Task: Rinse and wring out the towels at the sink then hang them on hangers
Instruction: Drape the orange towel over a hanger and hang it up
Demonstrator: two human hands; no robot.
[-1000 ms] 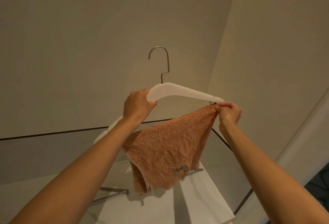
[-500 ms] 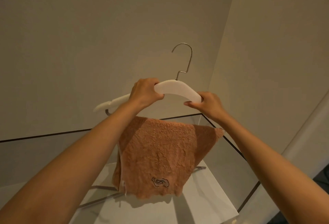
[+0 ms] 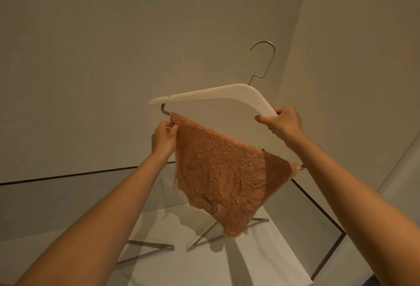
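Orange terry towel (image 3: 225, 172) draped over the lower bar of the white plastic hanger (image 3: 218, 97), held up in front of the corner walls. Left hand (image 3: 164, 137) at the towel's left edge, right hand (image 3: 285, 124) on the hanger's right arm.

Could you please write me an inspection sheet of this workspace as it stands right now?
Surface: a white panel lies below, with shadows across it.
Job's things: an orange towel with a small dark embroidered mark is draped over the lower bar of a white hanger; the hanger is tilted, and its metal hook is caught on nothing.
Clutter: two metal bars rest on the panel; their purpose is unclear.
Grippers: left hand pinches the towel's upper corner at the bar; right hand grips the hanger's right arm.
Cables: nothing seen.
Surroundings: plain beige walls meeting at a corner, with a thin dark rail along them; no sink in view.
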